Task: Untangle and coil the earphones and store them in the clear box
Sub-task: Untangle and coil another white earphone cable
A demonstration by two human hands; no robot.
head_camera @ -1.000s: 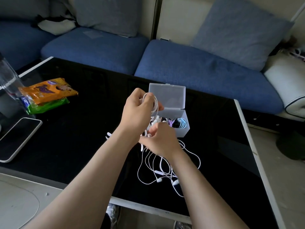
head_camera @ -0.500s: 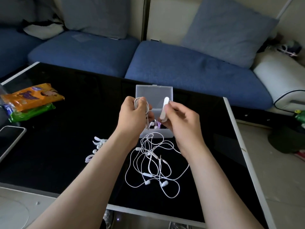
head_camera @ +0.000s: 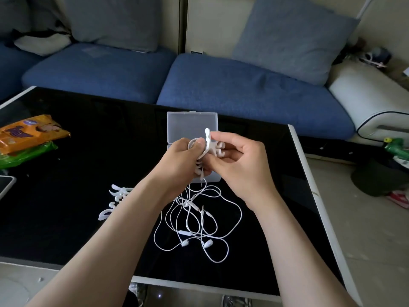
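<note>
- The left grip (head_camera: 183, 160), a bare hand, is clenched around a small coil of white earphone cable (head_camera: 193, 144), with the thumb pressed over the loops; it hangs above the middle of the black surface (head_camera: 77, 151)
- The right grip (head_camera: 241, 165) pinches a white fishbone-shaped winder (head_camera: 215, 149) between thumb and fingers, and the winder touches the coil on its 3 o'clock side
- A short end of cable drops from the coil toward 6 o'clock; whether it joins the pile below cannot be told
- The tangled earphones (head_camera: 194, 222) lie loose on the surface at 6 o'clock of both grips, with the earbuds at the near side of the heap and thin plugs near its middle
- The clear box (head_camera: 192, 125) stands open at 12 o'clock of the grips, its lid tipped up toward the sofa; the base is mostly hidden behind the fingers, so its contents cannot be seen
- More spare winders (head_camera: 117, 196) lie at 9 o'clock of the tangle, partly covered by the left forearm
- An orange snack pack (head_camera: 28, 134) rests on a green pack (head_camera: 26, 151) at the surface's 9 o'clock edge
- A blue sofa (head_camera: 243, 91) with a grey-blue cushion (head_camera: 292, 36) runs along the 12 o'clock side
</note>
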